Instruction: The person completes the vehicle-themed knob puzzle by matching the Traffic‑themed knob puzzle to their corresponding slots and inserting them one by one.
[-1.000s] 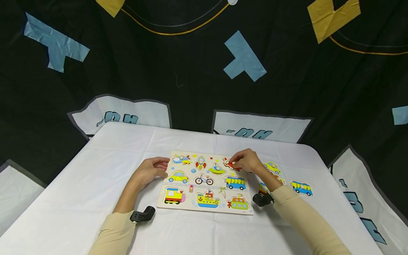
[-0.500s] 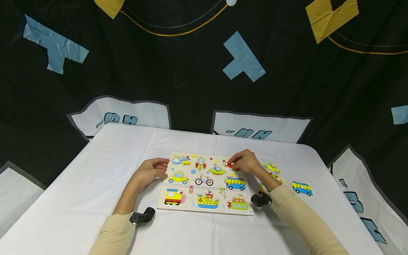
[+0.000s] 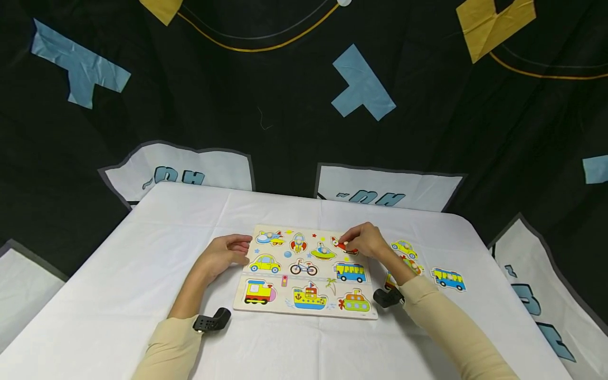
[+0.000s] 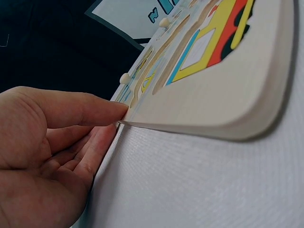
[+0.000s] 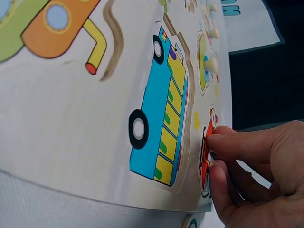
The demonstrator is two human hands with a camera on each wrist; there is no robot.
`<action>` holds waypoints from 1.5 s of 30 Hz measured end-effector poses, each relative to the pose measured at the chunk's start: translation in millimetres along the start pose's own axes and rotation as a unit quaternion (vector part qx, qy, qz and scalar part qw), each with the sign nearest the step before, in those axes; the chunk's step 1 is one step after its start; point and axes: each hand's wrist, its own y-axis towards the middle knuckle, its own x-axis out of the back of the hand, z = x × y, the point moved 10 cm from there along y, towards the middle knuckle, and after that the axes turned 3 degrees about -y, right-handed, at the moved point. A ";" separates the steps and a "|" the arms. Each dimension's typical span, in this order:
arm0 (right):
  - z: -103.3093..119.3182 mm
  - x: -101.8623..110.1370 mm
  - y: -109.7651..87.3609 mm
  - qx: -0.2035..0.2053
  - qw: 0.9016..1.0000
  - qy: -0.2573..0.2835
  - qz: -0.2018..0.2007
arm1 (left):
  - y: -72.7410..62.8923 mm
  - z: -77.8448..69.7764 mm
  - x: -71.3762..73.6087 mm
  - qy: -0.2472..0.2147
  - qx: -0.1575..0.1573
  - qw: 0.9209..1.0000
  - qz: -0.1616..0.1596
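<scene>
My left hand (image 3: 220, 255) holds the left edge of a wooden puzzle board (image 3: 284, 298). In the left wrist view its thumb (image 4: 90, 108) lies at the board's top edge, with the other fingers curled against the side. At the board's far right corner my right hand (image 3: 369, 240) pinches a red helicopter puzzle piece (image 5: 205, 159) between thumb and fingertips. The piece lies over the helicopter picture, its middle hidden by the fingers. Knobbed plane (image 3: 269, 238), rocket (image 3: 298, 243) and flying saucer (image 3: 323, 252) pieces sit along the same row.
Right of the board lie loose pieces: a yellow car (image 3: 405, 249), a blue bus (image 3: 448, 279), and others partly hidden by the right forearm. Recesses with printed pictures, such as the bicycle (image 3: 304, 268) and ship (image 3: 310, 300), fill the board's nearer rows. A white cloth (image 3: 285, 348) covers the table.
The helicopter piece and the right hand have shifted very slightly left, and the right forearm uncovers more of the loose piece below the car. The left hand stays at the board's edge.
</scene>
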 end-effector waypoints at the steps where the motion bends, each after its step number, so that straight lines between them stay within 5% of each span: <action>1: 0.0 0.2 -0.3 0.000 1.000 0.000 0.000 | 0.2 0.6 -0.1 -0.001 0.001 1.000 -0.001; 11: -3.6 35.0 -5.0 0.029 0.999 -0.004 -0.039 | 0.9 0.9 -1.0 -0.003 0.000 1.000 0.000; 24: -57.0 89.0 -21.5 -0.029 0.997 0.006 -0.078 | -0.4 -0.4 -0.2 -0.004 -0.004 1.000 0.004; 45: -118.6 103.3 -38.7 -0.087 0.992 0.020 -0.086 | 0.8 -0.2 -1.2 -0.012 -0.018 1.000 0.008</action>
